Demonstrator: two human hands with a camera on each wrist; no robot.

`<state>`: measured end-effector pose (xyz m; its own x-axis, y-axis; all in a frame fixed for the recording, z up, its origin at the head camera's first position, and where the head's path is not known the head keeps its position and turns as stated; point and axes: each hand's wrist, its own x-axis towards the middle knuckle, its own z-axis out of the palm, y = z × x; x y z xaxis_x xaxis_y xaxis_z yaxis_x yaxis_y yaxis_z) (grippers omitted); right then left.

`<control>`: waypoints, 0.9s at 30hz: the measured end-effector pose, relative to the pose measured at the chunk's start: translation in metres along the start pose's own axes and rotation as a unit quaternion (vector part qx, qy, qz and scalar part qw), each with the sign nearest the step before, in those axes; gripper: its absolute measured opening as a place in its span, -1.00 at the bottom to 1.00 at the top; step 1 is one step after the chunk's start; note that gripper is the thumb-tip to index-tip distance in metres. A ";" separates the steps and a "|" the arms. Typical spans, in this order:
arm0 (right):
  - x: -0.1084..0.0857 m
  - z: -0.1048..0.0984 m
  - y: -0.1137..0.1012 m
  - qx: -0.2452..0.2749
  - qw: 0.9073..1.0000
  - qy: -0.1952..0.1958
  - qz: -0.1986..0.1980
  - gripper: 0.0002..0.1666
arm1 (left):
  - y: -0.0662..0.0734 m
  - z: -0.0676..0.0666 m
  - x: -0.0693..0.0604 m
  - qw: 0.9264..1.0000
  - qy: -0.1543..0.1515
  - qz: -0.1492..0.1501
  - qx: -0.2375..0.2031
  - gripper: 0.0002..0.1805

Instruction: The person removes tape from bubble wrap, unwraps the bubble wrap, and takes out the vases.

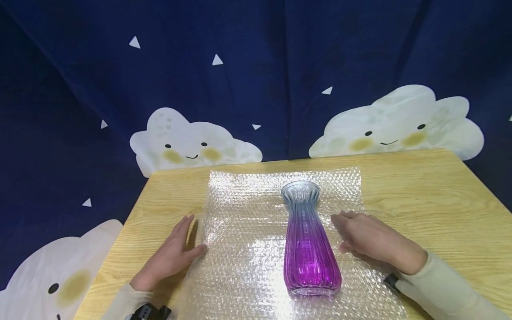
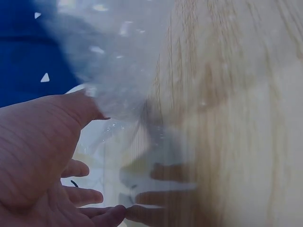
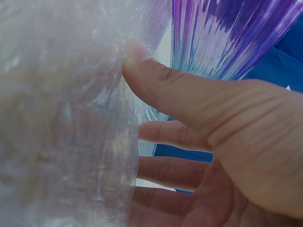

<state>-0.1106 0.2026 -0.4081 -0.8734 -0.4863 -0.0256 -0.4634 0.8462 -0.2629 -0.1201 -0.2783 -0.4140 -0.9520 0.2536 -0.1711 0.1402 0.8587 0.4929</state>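
Note:
A ribbed glass vase (image 1: 310,249), clear-blue at its neck and purple below, lies on a sheet of bubble wrap (image 1: 236,249), its mouth toward the far side. My left hand (image 1: 170,255) is spread at the sheet's left edge, thumb at the wrap and fingers over bare wood. In the left wrist view its thumb (image 2: 80,106) meets the wrap's edge. On the right, my right hand (image 1: 370,235) is over the wrap beside the vase without gripping it. The right wrist view shows the thumb (image 3: 161,85) against the wrap, the fingers extended and their tips partly hidden.
Light wood tabletop (image 1: 432,191) shows on both sides of the sheet. Behind the table hangs a dark blue curtain (image 1: 248,80) printed with white clouds and triangles. Dark straps with small devices (image 1: 148,312) sit at the cuffs.

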 end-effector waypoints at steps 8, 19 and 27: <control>-0.001 0.000 0.000 0.004 1.000 -0.002 0.006 -0.49 | -0.005 -0.002 -0.003 1.000 0.004 0.007 0.002 0.08; -0.001 -0.001 -0.001 0.005 1.000 0.004 0.002 -0.51 | -0.009 -0.006 -0.007 1.000 0.003 0.010 0.010 0.09; -0.002 -0.002 -0.003 0.014 1.000 0.001 0.004 -0.58 | -0.005 -0.007 -0.008 0.999 0.006 0.012 0.030 0.06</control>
<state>-0.1081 0.2016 -0.4058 -0.8777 -0.4784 -0.0269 -0.4511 0.8439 -0.2903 -0.1148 -0.2880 -0.4090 -0.9513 0.2696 -0.1496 0.1787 0.8775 0.4451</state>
